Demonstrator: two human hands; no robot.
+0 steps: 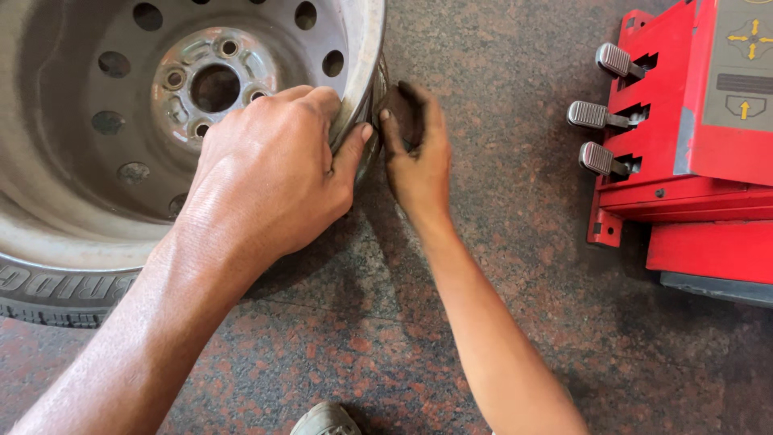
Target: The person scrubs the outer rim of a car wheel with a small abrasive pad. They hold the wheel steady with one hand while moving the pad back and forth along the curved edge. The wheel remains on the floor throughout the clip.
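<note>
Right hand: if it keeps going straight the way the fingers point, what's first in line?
The right hand points up-frame alongside the steel wheel rim, holding something small and dark that I can't identify. Straight on, the path looks free: only the speckled stone floor lies ahead. Depth is unclear; it may graze the rim edge.

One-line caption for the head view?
Left hand grips steel wheel rim; right hand presses beside it, on stone floor.

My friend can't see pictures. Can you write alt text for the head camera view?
A person's left hand grips the rim of a steel wheel with its tyre, lying on a speckled stone floor, while the right hand presses at the rim's outer edge. A red machine with three pedals stands to the right.
</note>
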